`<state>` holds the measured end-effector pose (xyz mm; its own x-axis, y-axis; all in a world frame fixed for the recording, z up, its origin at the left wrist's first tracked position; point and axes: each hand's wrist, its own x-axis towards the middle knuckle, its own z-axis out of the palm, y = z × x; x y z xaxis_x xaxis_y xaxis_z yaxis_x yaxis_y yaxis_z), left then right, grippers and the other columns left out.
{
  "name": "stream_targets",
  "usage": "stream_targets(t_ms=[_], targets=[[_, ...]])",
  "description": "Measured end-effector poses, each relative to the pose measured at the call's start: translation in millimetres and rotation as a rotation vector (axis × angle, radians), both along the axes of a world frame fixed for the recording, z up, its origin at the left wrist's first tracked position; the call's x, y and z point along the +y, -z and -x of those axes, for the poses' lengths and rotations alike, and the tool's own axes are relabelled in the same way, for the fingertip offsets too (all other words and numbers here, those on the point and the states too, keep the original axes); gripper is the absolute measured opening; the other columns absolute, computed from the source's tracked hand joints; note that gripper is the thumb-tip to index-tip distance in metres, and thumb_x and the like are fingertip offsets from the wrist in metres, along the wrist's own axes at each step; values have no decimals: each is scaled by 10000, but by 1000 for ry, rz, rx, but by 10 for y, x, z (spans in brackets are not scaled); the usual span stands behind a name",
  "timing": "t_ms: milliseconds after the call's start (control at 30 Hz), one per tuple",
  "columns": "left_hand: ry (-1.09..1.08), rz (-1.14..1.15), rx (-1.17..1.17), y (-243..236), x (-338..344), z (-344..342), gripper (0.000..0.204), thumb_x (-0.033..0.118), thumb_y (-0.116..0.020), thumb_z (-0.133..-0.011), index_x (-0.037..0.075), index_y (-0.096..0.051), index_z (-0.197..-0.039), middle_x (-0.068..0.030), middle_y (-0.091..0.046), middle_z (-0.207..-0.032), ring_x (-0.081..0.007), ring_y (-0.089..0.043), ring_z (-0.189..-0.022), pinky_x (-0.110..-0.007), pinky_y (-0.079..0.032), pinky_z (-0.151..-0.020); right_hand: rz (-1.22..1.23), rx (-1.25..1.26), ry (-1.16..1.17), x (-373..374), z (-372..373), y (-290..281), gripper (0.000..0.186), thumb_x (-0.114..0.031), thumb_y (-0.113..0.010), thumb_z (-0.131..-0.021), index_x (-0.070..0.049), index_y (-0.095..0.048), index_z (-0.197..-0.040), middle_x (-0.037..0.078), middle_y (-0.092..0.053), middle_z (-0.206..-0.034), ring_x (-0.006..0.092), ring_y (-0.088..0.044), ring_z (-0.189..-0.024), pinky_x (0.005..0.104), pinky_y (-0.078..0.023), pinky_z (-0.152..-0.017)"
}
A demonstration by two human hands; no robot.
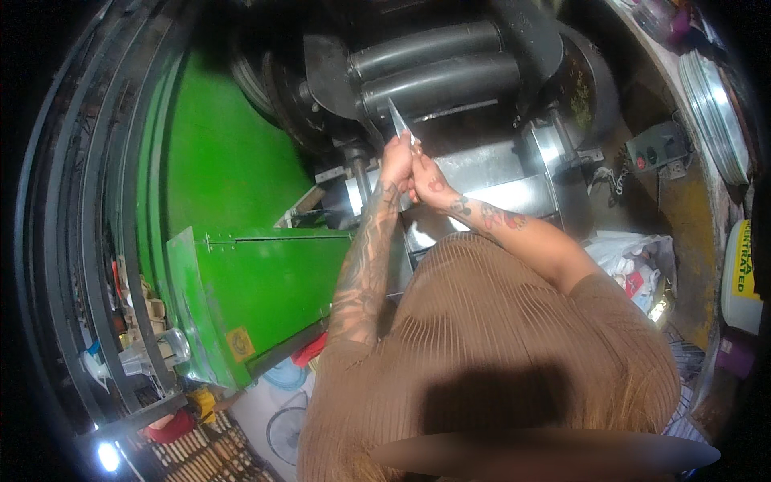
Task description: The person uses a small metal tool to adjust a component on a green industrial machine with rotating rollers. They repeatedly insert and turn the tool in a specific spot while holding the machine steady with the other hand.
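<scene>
Both hands are raised together in front of the machine: the left hand (395, 161) and the right hand (426, 178) are closed side by side around the handle end of a thin, pale metal blade (397, 119). It looks flat, narrow and shiny. Beside them to the left stands a green panel (241, 265), and a steel tray (498, 173) lies just beneath the hands. Beyond, two dark grey rollers (438, 68) lie across the way. The blade's long axis runs up and slightly left, tip toward the rollers.
</scene>
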<state>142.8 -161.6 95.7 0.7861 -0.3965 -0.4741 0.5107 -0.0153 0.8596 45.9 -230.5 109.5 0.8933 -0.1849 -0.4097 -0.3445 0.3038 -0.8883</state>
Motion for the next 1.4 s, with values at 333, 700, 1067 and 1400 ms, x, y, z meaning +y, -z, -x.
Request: stream_targets(t_ms=[333, 700, 1067, 1400], targets=[[-36, 30, 114, 334, 42, 101, 369, 417, -433, -1127, 81, -575, -1071, -55, -617, -811, -177, -557, -538, -342, -427, -397, 29, 86, -98, -40, 94, 163, 587, -529, -271, -1132, -9, -542, -1090, 56, -565, -710, 157, -559, -483, 305, -480, -436], [33, 9, 112, 339, 66, 199, 361, 398, -440, -1129, 72, -579, -1060, -48, -617, -826, -175, -579, -635, -364, -486, -544, 16, 111, -76, -29, 167, 167, 615, -562, -259, -1123, -20, -543, -1063, 71, -574, -695, 167, -565, -484, 317, -481, -448], [-7, 0, 26, 181, 114, 191, 394, 398, -446, -1129, 70, -597, -972, -51, -610, -789, -172, -565, -621, -376, -473, -532, 61, -13, -21, 25, 196, 82, 594, -556, -281, -1128, -38, -563, -1058, 33, -565, -714, 134, -543, -481, 298, -470, -434], [1, 14, 150, 383, 9, 106, 375, 415, -446, -1120, 74, -569, -1024, -58, -620, -790, -182, -550, -513, -339, -416, -385, -81, 130, -30, -19, 124, 187, 560, -500, -273, -1137, -24, -551, -1037, 37, -545, -687, 140, -544, -488, 293, -476, -435]])
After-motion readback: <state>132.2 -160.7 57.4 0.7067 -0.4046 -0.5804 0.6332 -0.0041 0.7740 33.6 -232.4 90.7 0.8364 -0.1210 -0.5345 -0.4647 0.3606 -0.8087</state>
